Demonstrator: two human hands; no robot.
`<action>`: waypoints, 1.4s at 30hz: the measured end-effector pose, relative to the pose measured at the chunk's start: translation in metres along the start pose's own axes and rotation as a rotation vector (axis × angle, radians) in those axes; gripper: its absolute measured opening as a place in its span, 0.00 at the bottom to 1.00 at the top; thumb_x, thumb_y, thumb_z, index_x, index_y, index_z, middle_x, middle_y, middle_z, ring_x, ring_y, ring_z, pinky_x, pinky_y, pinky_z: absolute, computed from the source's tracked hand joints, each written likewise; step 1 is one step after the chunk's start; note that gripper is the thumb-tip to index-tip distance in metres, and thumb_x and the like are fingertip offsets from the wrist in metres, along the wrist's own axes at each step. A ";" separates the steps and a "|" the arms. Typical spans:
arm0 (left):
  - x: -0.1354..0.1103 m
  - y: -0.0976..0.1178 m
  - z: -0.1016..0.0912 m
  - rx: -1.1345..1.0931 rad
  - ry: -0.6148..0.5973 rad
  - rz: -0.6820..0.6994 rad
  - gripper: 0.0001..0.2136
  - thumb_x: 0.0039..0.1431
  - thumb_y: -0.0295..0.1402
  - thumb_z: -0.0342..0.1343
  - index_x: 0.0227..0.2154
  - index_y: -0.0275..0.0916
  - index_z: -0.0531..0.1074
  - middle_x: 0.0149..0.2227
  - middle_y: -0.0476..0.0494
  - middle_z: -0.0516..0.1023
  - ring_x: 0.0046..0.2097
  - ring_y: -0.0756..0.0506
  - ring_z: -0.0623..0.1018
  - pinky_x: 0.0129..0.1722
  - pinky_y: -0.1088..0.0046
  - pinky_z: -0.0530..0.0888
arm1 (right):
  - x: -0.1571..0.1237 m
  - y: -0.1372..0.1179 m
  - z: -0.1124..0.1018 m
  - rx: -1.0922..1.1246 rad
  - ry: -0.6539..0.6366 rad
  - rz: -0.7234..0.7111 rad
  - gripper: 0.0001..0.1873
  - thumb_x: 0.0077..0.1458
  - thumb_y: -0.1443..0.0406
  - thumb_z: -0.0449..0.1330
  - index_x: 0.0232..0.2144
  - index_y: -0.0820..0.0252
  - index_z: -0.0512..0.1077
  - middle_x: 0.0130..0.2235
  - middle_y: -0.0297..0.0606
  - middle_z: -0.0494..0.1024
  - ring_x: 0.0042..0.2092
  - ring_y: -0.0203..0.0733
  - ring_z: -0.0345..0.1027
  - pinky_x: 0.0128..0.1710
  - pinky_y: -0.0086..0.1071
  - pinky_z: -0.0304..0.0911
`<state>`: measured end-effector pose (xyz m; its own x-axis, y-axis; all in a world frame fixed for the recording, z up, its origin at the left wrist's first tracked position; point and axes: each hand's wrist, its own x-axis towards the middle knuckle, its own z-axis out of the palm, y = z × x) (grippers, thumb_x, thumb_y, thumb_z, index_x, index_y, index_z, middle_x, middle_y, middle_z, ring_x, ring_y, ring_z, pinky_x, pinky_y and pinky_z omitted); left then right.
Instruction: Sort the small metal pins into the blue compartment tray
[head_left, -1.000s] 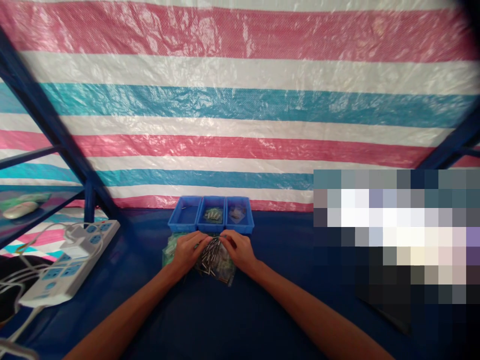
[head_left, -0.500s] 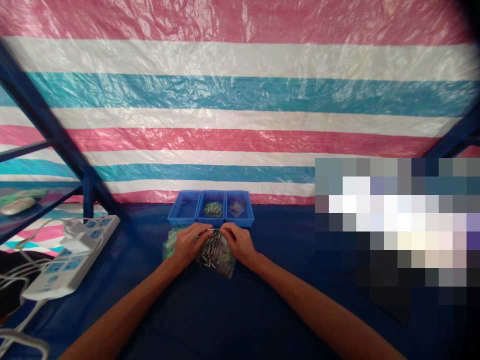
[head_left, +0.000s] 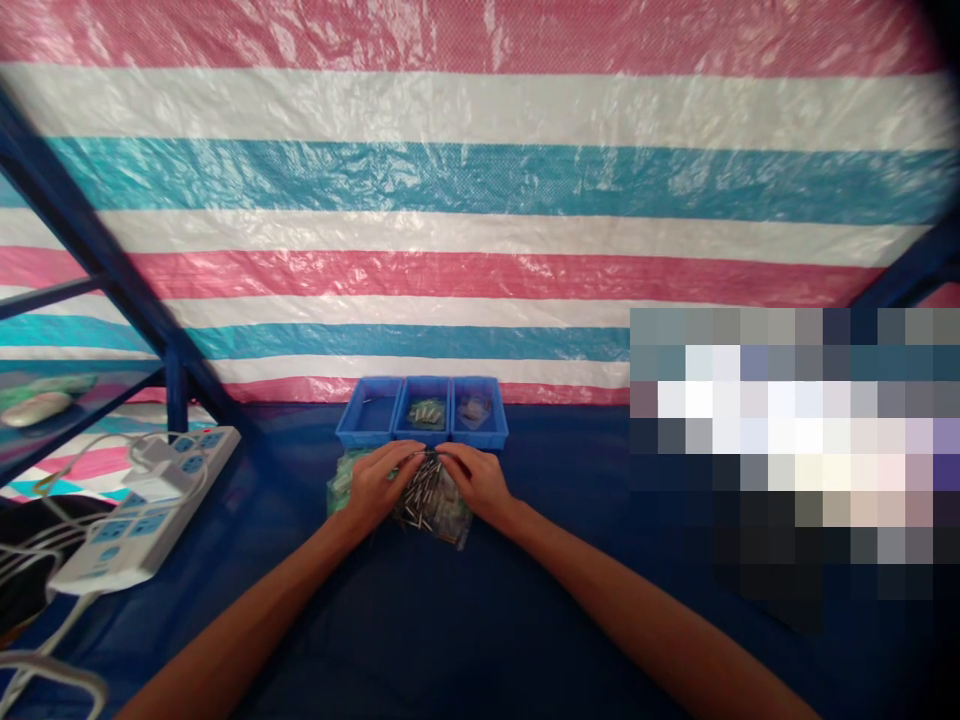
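Observation:
My left hand (head_left: 377,482) and my right hand (head_left: 478,482) meet fingertip to fingertip over the blue table, both closed in a pinch. Between them runs a small thin metal piece (head_left: 430,453), its ends hidden by the fingers. Beneath the hands lies a loose pile of slim metal pins (head_left: 421,497) on a clear plastic bag (head_left: 454,526). A greenish plastic bag (head_left: 340,482) sticks out beside my left hand. Just behind stand three joined blue bins (head_left: 366,437); the middle one holds metal pieces (head_left: 426,413) on green plastic, the right one a clear bag (head_left: 474,409).
At the left, a white power strip (head_left: 150,520) carries plugs and tangled white cables (head_left: 45,590). Blue frame posts (head_left: 177,390) rise at the table's back corner. A striped plastic sheet (head_left: 480,190) hangs behind. The right side is blurred out by large blocks.
My hands have drawn slightly closer together, so less of the thin metal piece shows between the fingertips. The view has shifted a little; the bins and pile stay in place.

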<state>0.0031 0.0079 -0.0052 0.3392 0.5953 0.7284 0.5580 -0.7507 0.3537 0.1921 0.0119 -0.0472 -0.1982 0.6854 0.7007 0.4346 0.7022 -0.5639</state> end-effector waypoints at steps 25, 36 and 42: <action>-0.003 -0.007 0.000 0.032 -0.029 -0.104 0.09 0.64 0.33 0.49 0.41 0.39 0.73 0.39 0.45 0.80 0.38 0.48 0.79 0.42 0.72 0.74 | 0.001 -0.004 -0.003 0.017 0.005 -0.008 0.13 0.62 0.66 0.49 0.43 0.59 0.73 0.40 0.41 0.79 0.42 0.40 0.74 0.44 0.32 0.68; -0.005 -0.010 0.002 0.041 -0.040 -0.103 0.10 0.64 0.33 0.48 0.41 0.40 0.74 0.39 0.45 0.79 0.41 0.48 0.78 0.46 0.71 0.73 | 0.001 -0.004 -0.002 0.021 -0.002 0.000 0.14 0.63 0.66 0.49 0.43 0.59 0.73 0.41 0.40 0.79 0.42 0.40 0.74 0.45 0.32 0.68; -0.006 -0.012 0.003 0.051 -0.011 -0.044 0.12 0.65 0.33 0.46 0.42 0.39 0.74 0.40 0.43 0.79 0.43 0.47 0.77 0.46 0.70 0.73 | 0.001 -0.004 -0.002 0.013 0.006 -0.010 0.14 0.63 0.66 0.49 0.43 0.59 0.73 0.40 0.40 0.79 0.41 0.40 0.75 0.44 0.32 0.68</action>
<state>-0.0036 0.0140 -0.0160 0.3216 0.6310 0.7060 0.6107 -0.7080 0.3546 0.1922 0.0095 -0.0435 -0.1972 0.6774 0.7087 0.4212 0.7113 -0.5627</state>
